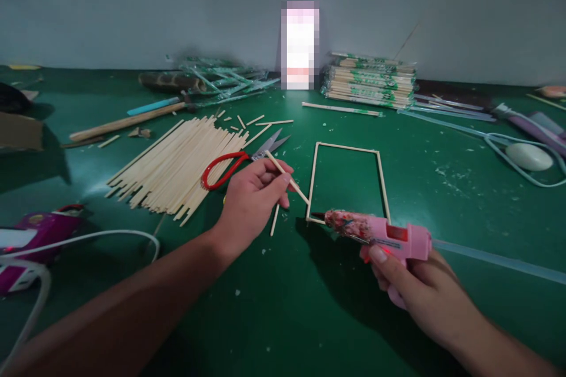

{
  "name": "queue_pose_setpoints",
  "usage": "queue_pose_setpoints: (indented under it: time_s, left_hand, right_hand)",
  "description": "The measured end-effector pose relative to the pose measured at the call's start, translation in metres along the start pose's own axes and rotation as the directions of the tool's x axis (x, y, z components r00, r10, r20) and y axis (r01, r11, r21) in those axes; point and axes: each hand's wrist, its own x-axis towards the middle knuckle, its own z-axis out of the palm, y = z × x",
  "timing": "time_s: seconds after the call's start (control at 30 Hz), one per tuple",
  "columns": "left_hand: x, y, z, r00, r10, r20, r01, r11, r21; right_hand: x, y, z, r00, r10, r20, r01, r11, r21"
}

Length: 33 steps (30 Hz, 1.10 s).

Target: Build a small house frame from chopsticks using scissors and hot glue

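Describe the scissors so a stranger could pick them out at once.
On the green table, find the spread of pale sticks left of centre. The scissors lie at its right edge, just beyond the left hand. Their red handle and metal blades set them apart from the sticks.

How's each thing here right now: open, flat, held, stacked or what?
Left hand: pinching a thin stick
Right hand: gripping the glue gun
Glue gun: held, clear stick poking out behind
Scissors: lying with blades apart
Stick frame: flat, near side partly hidden
Loose sticks: heaped
Wrapped sticks: stacked
Screen: upright, bright, blurred
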Motion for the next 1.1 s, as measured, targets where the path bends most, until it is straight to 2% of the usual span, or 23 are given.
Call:
queue_pose_setpoints:
  time_s: [0.1, 0.2, 0.27, 0.37, 0.47, 0.57, 0.63, 0.77, 0.87, 1.1]
  left_hand:
    - [0.003, 0.000, -0.003, 0.997, -0.060, -0.055, 0.053, 0.991, -0.121]
    - [0.002, 0.002, -0.004, 0.997, -0.052, -0.058, 0.046, 0.993, -0.108]
    - [-0.002, 0.004, -0.005, 1.000, -0.005, -0.031, 0.005, 1.000, -0.007]
    - [-0.008, 0.006, -0.003, 0.992, 0.121, 0.030, -0.125, 0.974, 0.188]
    - [-0.013, 0.006, 0.000, 0.958, 0.274, 0.087, -0.287, 0.891, 0.353]
    - [-0.014, 0.004, 0.001, 0.923, 0.365, 0.124, -0.382, 0.821, 0.424]
    - [-0.013, 0.003, 0.002, 0.916, 0.382, 0.125, -0.397, 0.807, 0.437]
    - [-0.010, 0.001, 0.001, 0.934, 0.346, 0.085, -0.347, 0.829, 0.438]
    - [-0.009, 0.000, 0.002, 0.943, 0.323, 0.080, -0.324, 0.841, 0.434]
    - [-0.009, -0.002, 0.004, 0.922, 0.370, 0.110, -0.379, 0.811, 0.445]
  right_hand:
    - [-0.002, 0.002, 0.003, 0.997, 0.073, -0.025, -0.068, 0.985, 0.160]
    - [-0.002, 0.003, 0.004, 0.994, 0.105, -0.040, -0.093, 0.969, 0.231]
    - [-0.001, 0.003, 0.003, 0.995, 0.084, -0.061, -0.074, 0.985, 0.158]
    - [0.000, 0.003, -0.001, 0.997, 0.027, -0.076, -0.028, 1.000, -0.007]
    - [0.003, 0.000, -0.003, 0.997, -0.070, 0.040, 0.074, 0.990, -0.121]
    - [0.004, -0.005, -0.004, 0.968, -0.180, 0.174, 0.211, 0.961, -0.180]
    - [0.004, -0.008, -0.004, 0.962, -0.215, 0.167, 0.248, 0.946, -0.208]
    - [0.001, -0.007, -0.002, 0.984, -0.160, 0.082, 0.178, 0.933, -0.313]
    - [0.001, -0.005, -0.001, 0.986, -0.152, 0.067, 0.166, 0.924, -0.345]
    - [0.005, 0.000, 0.000, 0.966, -0.209, 0.155, 0.246, 0.925, -0.290]
